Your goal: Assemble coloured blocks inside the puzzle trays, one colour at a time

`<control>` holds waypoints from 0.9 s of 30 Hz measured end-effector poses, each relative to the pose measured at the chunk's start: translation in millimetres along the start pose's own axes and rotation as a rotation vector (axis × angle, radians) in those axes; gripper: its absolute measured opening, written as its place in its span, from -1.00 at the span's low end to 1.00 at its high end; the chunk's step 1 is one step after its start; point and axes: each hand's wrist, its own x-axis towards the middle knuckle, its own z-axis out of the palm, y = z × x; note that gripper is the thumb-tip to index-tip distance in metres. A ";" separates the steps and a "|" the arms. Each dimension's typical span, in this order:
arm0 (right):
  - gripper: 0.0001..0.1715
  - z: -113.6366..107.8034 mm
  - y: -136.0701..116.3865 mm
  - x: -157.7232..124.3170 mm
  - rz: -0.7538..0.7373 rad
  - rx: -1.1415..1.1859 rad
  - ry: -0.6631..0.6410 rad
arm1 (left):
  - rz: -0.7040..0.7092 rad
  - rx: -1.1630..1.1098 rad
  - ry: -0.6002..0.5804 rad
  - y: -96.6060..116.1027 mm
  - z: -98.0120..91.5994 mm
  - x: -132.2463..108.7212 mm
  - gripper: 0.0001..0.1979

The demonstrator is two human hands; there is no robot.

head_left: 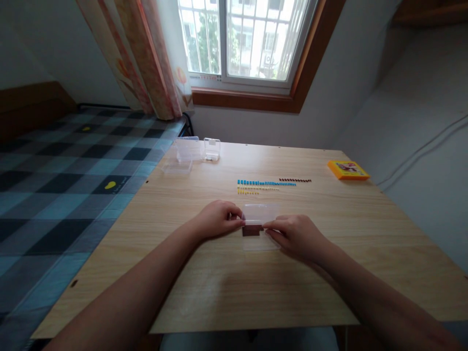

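A clear plastic box (pixel 261 212) with its lid raised lies on the table in front of me. Dark brown small pieces (pixel 251 230) sit packed in rows in its left part. My left hand (pixel 221 218) has thumb and fingers pinched at the box's left edge. From the right, my right hand (pixel 296 231) reaches over the box, its fingertips closed at the right end of the brown rows. Whatever is between those fingertips is too small to make out. Beyond the box, small blue pieces (pixel 256 182), cream pieces (pixel 256 187) and yellow pieces (pixel 246 192) lie in lines.
A short line of dark brown pieces (pixel 295 180) lies behind the blue ones. Several clear plastic containers (pixel 188 150) stand at the table's back left. An orange-yellow box (pixel 348 170) rests near the right edge. Left of the wooden table (pixel 204 287) is a checked bed (pixel 120 156).
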 end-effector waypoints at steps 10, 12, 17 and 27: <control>-0.72 -2.2 -5.4 1.8 0.005 -0.020 -0.056 | -0.015 0.014 -0.006 0.0 0.3 -0.6 -0.81; -0.71 -1.5 -5.9 2.8 0.005 -0.024 -0.058 | -0.014 0.017 -0.008 0.1 0.3 -0.4 -0.81; -0.71 -0.1 -6.4 3.5 0.011 -0.032 -0.056 | -0.012 0.030 -0.018 -0.4 0.2 0.0 -0.80; -0.71 1.8 -7.6 3.4 0.048 -0.023 -0.042 | -0.027 0.041 -0.020 2.5 -1.1 -0.3 -0.79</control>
